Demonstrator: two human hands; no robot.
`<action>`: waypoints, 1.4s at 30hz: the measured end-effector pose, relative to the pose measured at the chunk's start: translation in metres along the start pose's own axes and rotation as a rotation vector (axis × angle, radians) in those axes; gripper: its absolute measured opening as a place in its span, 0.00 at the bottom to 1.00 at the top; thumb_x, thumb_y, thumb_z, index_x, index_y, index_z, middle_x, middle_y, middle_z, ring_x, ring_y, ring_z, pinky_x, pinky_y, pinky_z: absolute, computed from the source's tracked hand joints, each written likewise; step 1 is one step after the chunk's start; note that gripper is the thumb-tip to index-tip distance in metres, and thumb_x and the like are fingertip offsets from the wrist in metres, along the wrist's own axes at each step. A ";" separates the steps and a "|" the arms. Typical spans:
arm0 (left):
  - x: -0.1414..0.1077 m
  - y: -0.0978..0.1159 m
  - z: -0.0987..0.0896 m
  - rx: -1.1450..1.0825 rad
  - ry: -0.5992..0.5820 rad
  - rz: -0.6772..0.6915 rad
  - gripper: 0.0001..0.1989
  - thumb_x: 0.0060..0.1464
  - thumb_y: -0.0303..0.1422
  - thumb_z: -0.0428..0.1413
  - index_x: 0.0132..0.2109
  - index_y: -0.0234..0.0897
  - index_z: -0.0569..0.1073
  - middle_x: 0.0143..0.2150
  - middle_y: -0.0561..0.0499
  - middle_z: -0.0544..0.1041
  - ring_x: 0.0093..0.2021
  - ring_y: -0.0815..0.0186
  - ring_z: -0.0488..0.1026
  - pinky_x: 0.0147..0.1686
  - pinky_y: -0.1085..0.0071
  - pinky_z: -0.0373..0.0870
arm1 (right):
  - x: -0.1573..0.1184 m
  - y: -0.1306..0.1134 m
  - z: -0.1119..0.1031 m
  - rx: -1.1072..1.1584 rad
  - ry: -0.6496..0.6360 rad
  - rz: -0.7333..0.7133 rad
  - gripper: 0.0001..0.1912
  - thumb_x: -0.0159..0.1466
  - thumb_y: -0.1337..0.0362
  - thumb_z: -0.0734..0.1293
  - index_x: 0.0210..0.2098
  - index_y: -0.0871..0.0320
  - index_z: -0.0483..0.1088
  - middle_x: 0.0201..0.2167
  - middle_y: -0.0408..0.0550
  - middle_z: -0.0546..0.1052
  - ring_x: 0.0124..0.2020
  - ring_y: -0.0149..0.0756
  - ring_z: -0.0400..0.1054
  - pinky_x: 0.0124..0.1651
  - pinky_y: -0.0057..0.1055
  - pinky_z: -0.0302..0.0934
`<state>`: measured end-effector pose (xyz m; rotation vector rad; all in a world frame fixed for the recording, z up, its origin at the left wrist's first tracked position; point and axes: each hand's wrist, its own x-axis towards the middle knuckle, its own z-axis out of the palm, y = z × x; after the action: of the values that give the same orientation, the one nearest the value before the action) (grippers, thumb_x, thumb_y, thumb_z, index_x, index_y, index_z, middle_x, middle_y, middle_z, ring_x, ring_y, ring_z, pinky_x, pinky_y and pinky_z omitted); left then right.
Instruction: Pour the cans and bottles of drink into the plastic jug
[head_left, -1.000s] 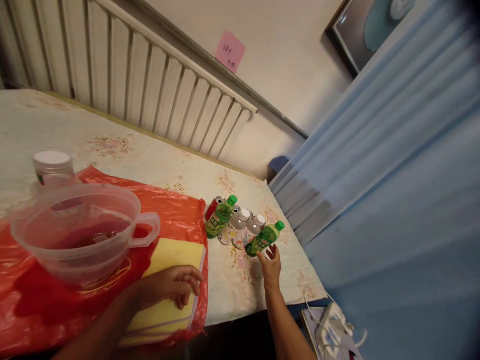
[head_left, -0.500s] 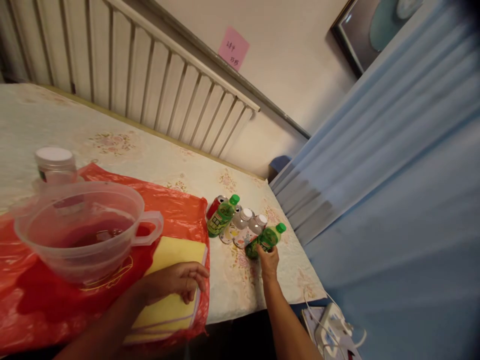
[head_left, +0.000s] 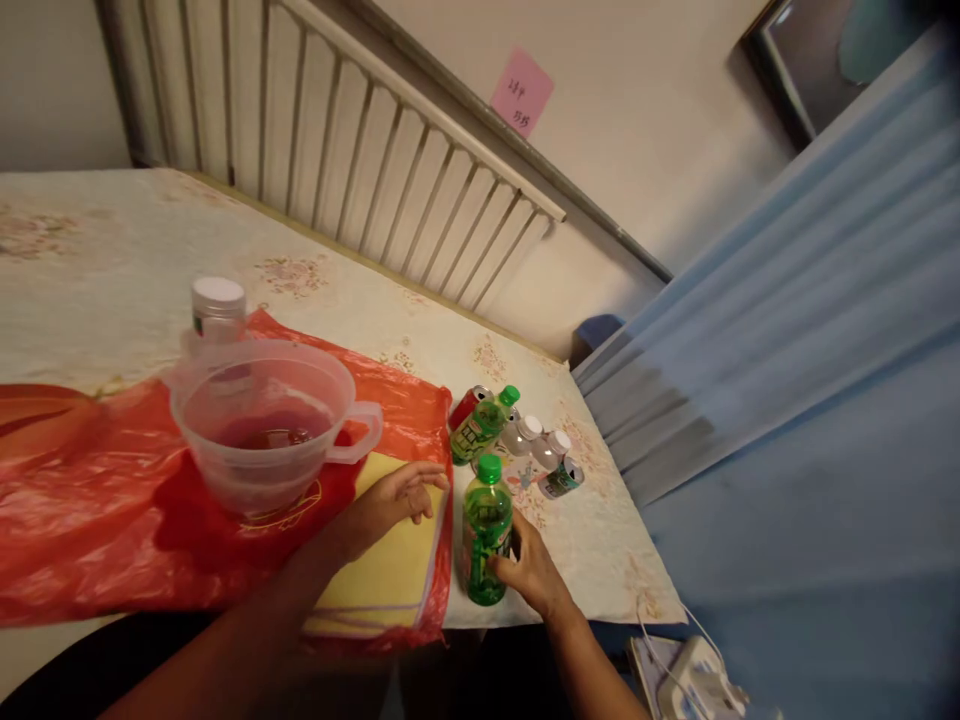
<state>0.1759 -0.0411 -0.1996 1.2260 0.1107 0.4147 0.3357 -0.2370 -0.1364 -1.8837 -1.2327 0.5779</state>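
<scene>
Bottle status?

Green one, in the right hand, just inside the surface's near edge, close to the red sheet's right edge. Upright or nearly so. Can't tell if its base touches down.

Which step?

My read: mid-handling, bottle gripped and being placed or carried at the near edge. Next move calls for a firm wrap and a level bottle, plus a check on the base before any release.

Fingers vs bottle?

Right hand comes in from the bottle's right. Thumb lies across the near side of the label, low down; the fingers go round the right and far side, mostly hidden. So it's clamped between thumb and fingers, cap well above the grip.

Left hand?

Holds nothing. Fingers loosely bent, slightly apart, over the yellow cloth. Contact with the cloth: can't tell. Bottle is just off to its right, not touched.

Beyond that?

Jug on the red sheet, left of the left hand, dark liquid inside. Toward the right edge: green can, clear bottles, other green bottle, red can, all bunched. Jar behind the jug, farther toward the far edge.
</scene>
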 end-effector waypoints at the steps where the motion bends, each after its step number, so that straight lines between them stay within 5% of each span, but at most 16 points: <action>1: -0.001 0.002 -0.001 -0.007 0.006 0.028 0.25 0.58 0.43 0.56 0.59 0.40 0.66 0.57 0.43 0.71 0.39 0.66 0.69 0.40 0.68 0.66 | 0.002 -0.005 0.004 -0.008 -0.058 -0.005 0.27 0.49 0.69 0.66 0.50 0.57 0.71 0.40 0.44 0.77 0.42 0.41 0.70 0.48 0.32 0.64; 5: -0.002 0.009 -0.003 -0.023 0.026 0.075 0.27 0.57 0.45 0.57 0.60 0.40 0.67 0.59 0.42 0.70 0.47 0.61 0.70 0.44 0.66 0.66 | 0.010 -0.017 0.016 -0.019 -0.216 0.009 0.26 0.48 0.72 0.65 0.48 0.55 0.72 0.37 0.41 0.77 0.38 0.39 0.69 0.43 0.30 0.63; 9: -0.002 0.017 -0.004 0.040 0.081 0.059 0.21 0.55 0.42 0.58 0.53 0.38 0.71 0.49 0.46 0.75 0.50 0.59 0.69 0.49 0.63 0.65 | 0.015 -0.022 0.022 0.011 -0.310 0.013 0.26 0.48 0.72 0.64 0.47 0.54 0.72 0.36 0.40 0.76 0.36 0.37 0.68 0.40 0.28 0.62; 15: 0.000 0.013 -0.006 0.187 0.142 0.125 0.14 0.54 0.42 0.57 0.41 0.37 0.69 0.35 0.53 0.72 0.38 0.65 0.69 0.40 0.68 0.66 | 0.017 -0.029 0.024 -0.027 -0.314 0.009 0.27 0.48 0.73 0.65 0.47 0.54 0.73 0.36 0.39 0.77 0.33 0.35 0.67 0.37 0.28 0.62; 21: -0.001 0.002 -0.005 0.461 0.300 0.154 0.14 0.52 0.41 0.57 0.30 0.38 0.62 0.26 0.59 0.59 0.28 0.70 0.57 0.29 0.72 0.56 | 0.014 -0.034 0.025 -0.114 -0.286 -0.046 0.29 0.49 0.73 0.64 0.51 0.54 0.72 0.35 0.40 0.78 0.32 0.36 0.68 0.36 0.28 0.63; 24: -0.004 0.007 -0.003 0.389 0.256 0.138 0.13 0.52 0.42 0.58 0.38 0.38 0.67 0.30 0.57 0.65 0.31 0.69 0.62 0.31 0.72 0.61 | 0.014 -0.033 0.024 -0.122 -0.279 -0.045 0.29 0.50 0.73 0.64 0.51 0.54 0.72 0.37 0.41 0.78 0.33 0.36 0.69 0.37 0.29 0.63; 27: -0.008 0.017 -0.003 0.254 0.155 0.144 0.22 0.52 0.40 0.58 0.53 0.38 0.68 0.45 0.50 0.71 0.40 0.65 0.69 0.42 0.68 0.67 | 0.014 -0.032 0.021 -0.110 -0.289 -0.030 0.30 0.50 0.72 0.65 0.53 0.53 0.72 0.37 0.41 0.78 0.33 0.36 0.69 0.36 0.28 0.63; 32: -0.011 0.025 -0.008 0.330 0.080 0.185 0.15 0.54 0.36 0.55 0.48 0.39 0.74 0.49 0.47 0.74 0.50 0.59 0.69 0.52 0.63 0.65 | 0.015 -0.030 0.019 -0.114 -0.298 -0.022 0.30 0.50 0.73 0.65 0.53 0.54 0.72 0.35 0.40 0.77 0.32 0.35 0.68 0.36 0.27 0.62; 37: -0.011 0.021 -0.007 0.432 0.162 0.151 0.12 0.54 0.36 0.54 0.45 0.38 0.72 0.41 0.50 0.74 0.41 0.63 0.69 0.43 0.67 0.65 | 0.016 -0.027 0.021 -0.125 -0.295 -0.047 0.27 0.50 0.73 0.65 0.50 0.54 0.73 0.35 0.40 0.77 0.31 0.35 0.68 0.35 0.28 0.62; 42: -0.011 0.020 -0.005 0.553 0.305 0.101 0.11 0.52 0.41 0.56 0.32 0.38 0.66 0.26 0.58 0.61 0.28 0.69 0.59 0.29 0.71 0.56 | 0.015 -0.027 0.023 -0.145 -0.300 -0.049 0.24 0.51 0.73 0.65 0.48 0.55 0.73 0.34 0.40 0.77 0.31 0.34 0.67 0.34 0.27 0.61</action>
<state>0.1593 -0.0347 -0.1844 1.7081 0.4489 0.6866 0.3109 -0.2093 -0.1265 -1.9280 -1.5453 0.7850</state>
